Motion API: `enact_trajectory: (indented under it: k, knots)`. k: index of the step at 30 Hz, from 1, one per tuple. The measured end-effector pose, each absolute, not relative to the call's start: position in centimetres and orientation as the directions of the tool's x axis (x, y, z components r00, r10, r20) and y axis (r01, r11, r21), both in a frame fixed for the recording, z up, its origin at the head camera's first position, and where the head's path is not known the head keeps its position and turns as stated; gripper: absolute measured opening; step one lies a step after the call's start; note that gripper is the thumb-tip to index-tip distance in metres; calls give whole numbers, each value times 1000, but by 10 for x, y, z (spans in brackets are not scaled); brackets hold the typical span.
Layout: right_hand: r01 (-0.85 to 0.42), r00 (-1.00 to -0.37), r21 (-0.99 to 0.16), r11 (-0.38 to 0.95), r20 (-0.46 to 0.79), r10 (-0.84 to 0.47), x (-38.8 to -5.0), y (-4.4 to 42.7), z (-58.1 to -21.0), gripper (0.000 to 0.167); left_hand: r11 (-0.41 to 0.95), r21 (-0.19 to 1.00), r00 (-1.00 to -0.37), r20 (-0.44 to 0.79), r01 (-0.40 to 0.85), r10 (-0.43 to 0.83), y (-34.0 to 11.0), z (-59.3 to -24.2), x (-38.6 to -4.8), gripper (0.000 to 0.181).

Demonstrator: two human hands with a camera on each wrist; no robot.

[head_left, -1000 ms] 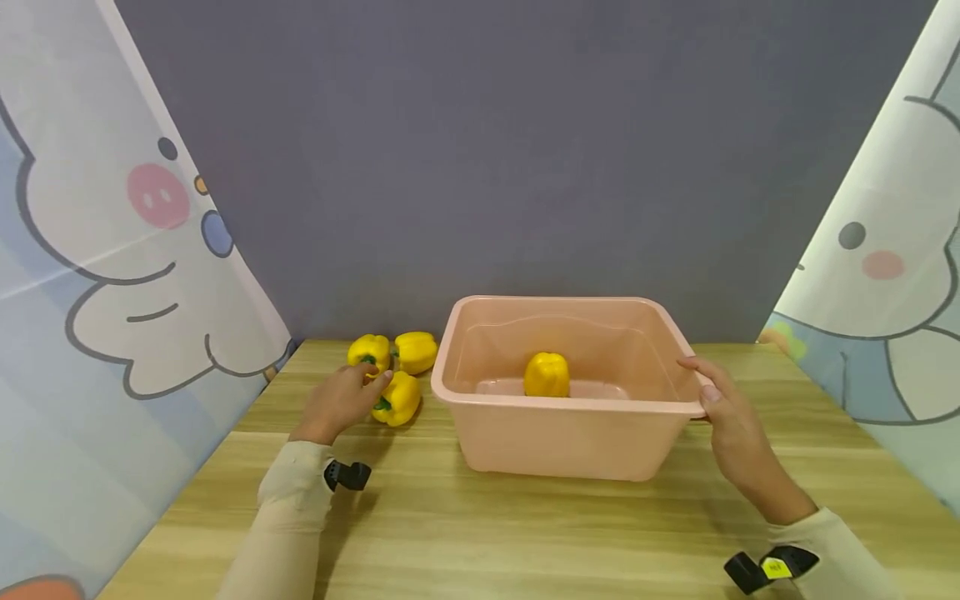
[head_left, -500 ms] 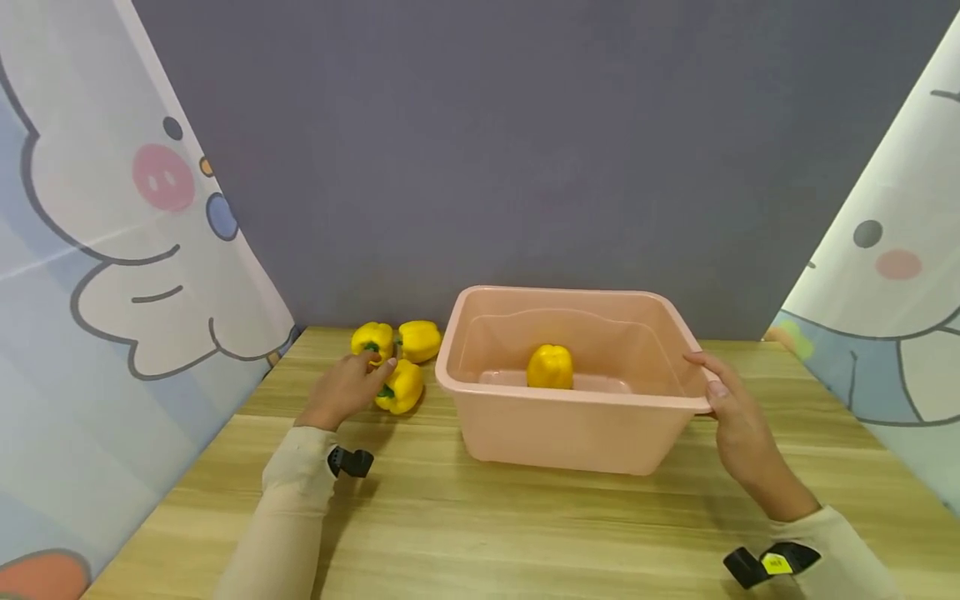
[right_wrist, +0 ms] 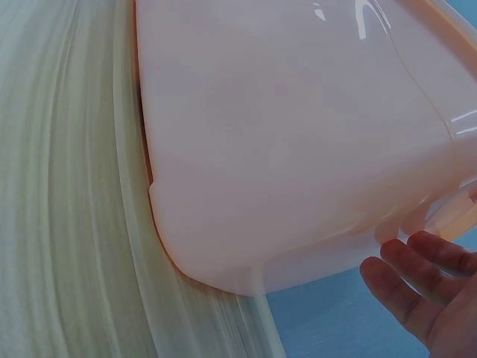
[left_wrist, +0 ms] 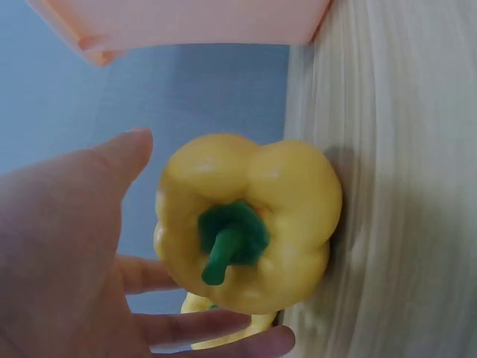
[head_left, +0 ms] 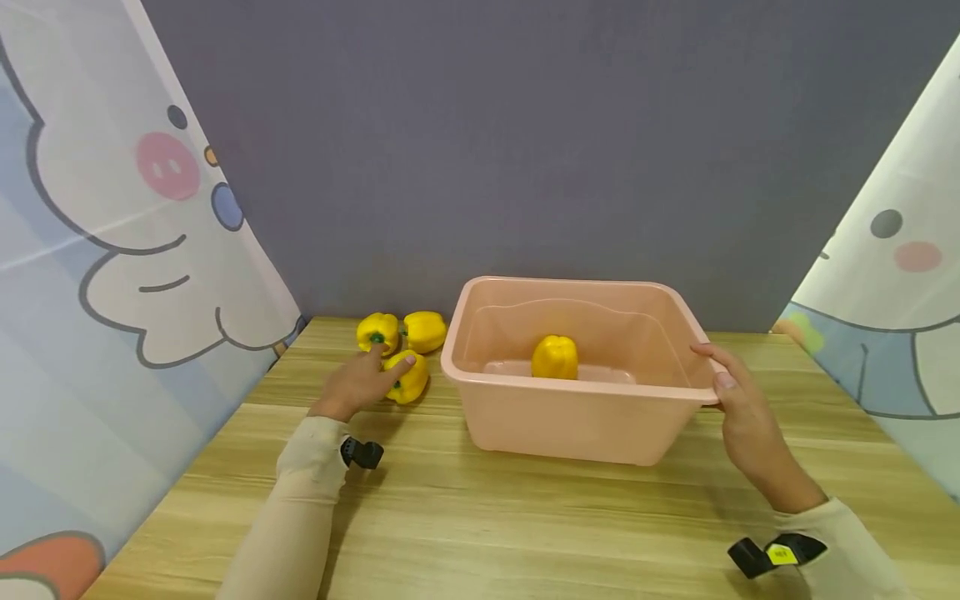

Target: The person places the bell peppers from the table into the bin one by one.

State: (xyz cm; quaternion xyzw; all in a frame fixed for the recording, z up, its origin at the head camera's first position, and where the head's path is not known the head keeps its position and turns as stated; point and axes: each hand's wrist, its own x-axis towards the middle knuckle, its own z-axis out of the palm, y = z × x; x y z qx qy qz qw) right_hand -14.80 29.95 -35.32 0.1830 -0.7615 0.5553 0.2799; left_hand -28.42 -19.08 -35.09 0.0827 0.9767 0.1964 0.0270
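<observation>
While the right hand point(head_left: 752, 429), wrist label point(head_left: 782, 554) unreadable, pinches a tub point(head_left: 562, 419), the left hand point(head_left: 358, 384) spreads beside peppers point(left_wrist: 302, 201).

Free tabletop point(head_left: 510, 525), pink tub point(head_left: 570, 421) beyond

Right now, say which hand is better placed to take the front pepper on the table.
Likely the left hand: it is open beside the front pepper, holding nothing. The right hand grips the pink tub's rim, away from that pepper.

In left wrist view, rear pepper point(left_wrist: 195, 304) mostly hidden behind near pepper point(left_wrist: 253, 224) and fingers point(left_wrist: 197, 326).
</observation>
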Motion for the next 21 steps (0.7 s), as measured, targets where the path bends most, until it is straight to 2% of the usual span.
enact_trajectory:
  k: [5, 14, 18, 21]
  knots:
    - [-603, -768, -742, 293, 639, 40, -149, 299, -353, 41, 911, 382, -982, -37, 155, 183, -187, -352, -284, 102]
    - [-616, -757, -738, 277, 652, 52, -152, 301, -351, 41, 889, 399, -974, 64, 223, 216, -180, -353, -290, 89]
    - [-599, -770, -757, 261, 634, 71, -152, 300, -353, 40, 893, 391, -974, 73, 225, 213, -182, -357, -289, 86]
    - [-582, -778, -756, 301, 625, 66, -151, 298, -352, 40, 886, 406, -974, 82, 226, 210, -186, -361, -285, 83]
